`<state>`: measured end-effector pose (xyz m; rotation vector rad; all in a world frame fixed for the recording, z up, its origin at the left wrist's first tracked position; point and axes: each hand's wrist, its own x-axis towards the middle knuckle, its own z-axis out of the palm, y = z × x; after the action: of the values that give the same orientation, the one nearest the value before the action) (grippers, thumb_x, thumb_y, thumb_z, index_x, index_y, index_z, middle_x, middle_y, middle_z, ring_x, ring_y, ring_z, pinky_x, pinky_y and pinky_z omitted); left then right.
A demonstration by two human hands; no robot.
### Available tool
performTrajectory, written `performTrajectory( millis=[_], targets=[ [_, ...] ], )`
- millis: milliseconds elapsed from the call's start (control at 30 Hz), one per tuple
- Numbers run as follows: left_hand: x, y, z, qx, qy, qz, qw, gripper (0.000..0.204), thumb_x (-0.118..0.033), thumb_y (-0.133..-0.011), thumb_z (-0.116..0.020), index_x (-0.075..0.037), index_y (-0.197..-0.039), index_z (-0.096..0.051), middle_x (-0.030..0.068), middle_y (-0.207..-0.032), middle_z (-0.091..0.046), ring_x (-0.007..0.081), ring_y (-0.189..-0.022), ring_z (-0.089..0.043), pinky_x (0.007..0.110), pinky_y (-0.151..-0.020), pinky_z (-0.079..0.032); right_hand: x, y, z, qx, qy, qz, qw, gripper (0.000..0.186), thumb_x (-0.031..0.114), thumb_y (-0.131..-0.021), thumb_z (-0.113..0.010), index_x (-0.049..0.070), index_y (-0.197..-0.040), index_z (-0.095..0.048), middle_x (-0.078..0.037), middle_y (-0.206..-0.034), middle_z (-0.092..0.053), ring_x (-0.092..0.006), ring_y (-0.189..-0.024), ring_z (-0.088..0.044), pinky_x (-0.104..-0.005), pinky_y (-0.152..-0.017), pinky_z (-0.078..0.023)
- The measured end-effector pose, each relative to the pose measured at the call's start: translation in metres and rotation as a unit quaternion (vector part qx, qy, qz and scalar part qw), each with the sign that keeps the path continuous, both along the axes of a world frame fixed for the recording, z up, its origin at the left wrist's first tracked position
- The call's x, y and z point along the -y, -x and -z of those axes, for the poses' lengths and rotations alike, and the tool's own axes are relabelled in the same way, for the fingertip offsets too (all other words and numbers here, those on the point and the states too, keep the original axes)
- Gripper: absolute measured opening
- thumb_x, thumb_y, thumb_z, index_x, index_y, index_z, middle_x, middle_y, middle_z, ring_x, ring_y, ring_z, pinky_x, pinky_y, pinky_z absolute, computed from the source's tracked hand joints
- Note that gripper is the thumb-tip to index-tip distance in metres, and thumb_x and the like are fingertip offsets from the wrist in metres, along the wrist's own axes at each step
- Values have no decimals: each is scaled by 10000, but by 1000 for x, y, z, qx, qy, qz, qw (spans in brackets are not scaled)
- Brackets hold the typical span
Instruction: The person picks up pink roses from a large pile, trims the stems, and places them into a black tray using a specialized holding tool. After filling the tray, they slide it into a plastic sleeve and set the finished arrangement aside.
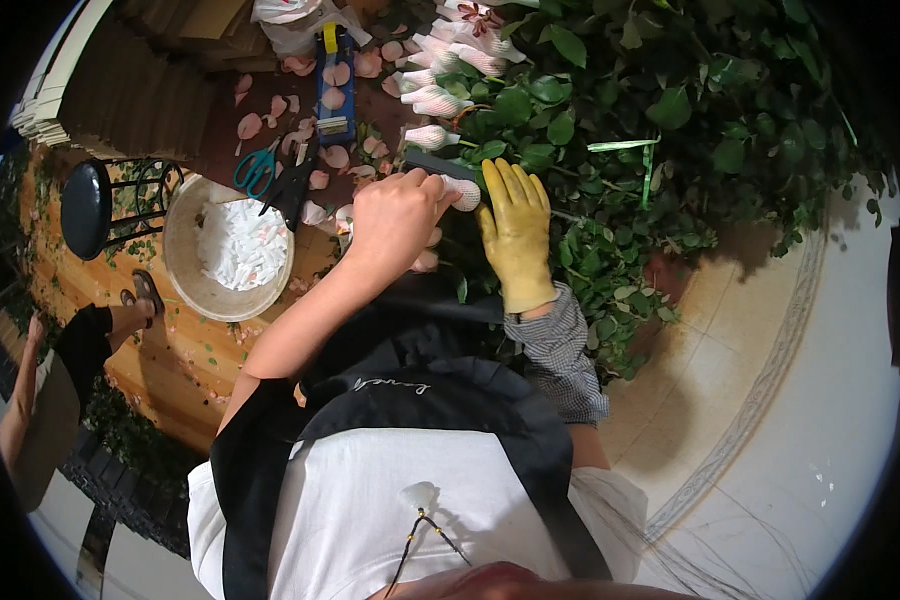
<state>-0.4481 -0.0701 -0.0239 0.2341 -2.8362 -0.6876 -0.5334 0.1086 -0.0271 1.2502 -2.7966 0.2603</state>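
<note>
My left hand (pixel 395 218) is bare and closed, its fingertips pinching a flower head in a white mesh sleeve (pixel 463 195). Just right of it, my right hand (pixel 518 228) wears a yellow rubber glove. Its fingers are stretched out flat over green stems and leaves, with the thumb apart and close to the sleeved head; what lies under the palm is hidden. A dark grey bar (pixel 440 164) shows beyond my left fingertips. Farther back, several pale pink flowers in mesh sleeves (pixel 436 101) lie in a row, their leafy stems (pixel 610 130) piled to the right.
Left of my arm stands a round tub (pixel 178 262) of white mesh sleeves. Teal-handled scissors (pixel 255 173), a black hand tool (pixel 294 187) and a blue tape dispenser (pixel 336 90) lie among petals. Beyond are stacked cardboard (pixel 120 110), a black stool (pixel 86 210) and another person (pixel 45 410).
</note>
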Motion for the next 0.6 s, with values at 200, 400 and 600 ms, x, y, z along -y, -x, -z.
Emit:
performTrajectory(
  millis=[200, 400, 600],
  targets=[
    [6, 3, 17, -52, -154, 12, 987, 229, -192, -910, -697, -35, -756, -634, 103, -714, -567, 283, -652, -631, 380, -576, -492, -1, 5, -1, 29, -35, -24, 999, 808, 124, -698, -816, 38, -1436, -500, -139, -1423, -551, -323, -1315, -514, -456, -1150, -371],
    [45, -45, 26, -21, -439, -206, 875, 162, -111, -882, -651, 46, -884, -689, 90, -866, -701, 172, -841, -651, 310, -798, -515, -3, 11, 23, -63, 41, -24, 997, 620, 13, -791, -615, 18, -1405, -525, -126, -1363, -606, -312, -1264, -557, -469, -1114, -405],
    [208, -193, 89, 182, -88, -446, 872, 575, -504, -881, -710, 7, -1143, -745, 244, -954, -748, 362, -940, -730, 432, -825, -552, 4, 5, 19, -62, 30, -16, 998, 558, 29, -831, -562, 4, -1388, -548, -135, -1351, -618, -312, -1257, -570, -473, -1113, -411]
  ],
)
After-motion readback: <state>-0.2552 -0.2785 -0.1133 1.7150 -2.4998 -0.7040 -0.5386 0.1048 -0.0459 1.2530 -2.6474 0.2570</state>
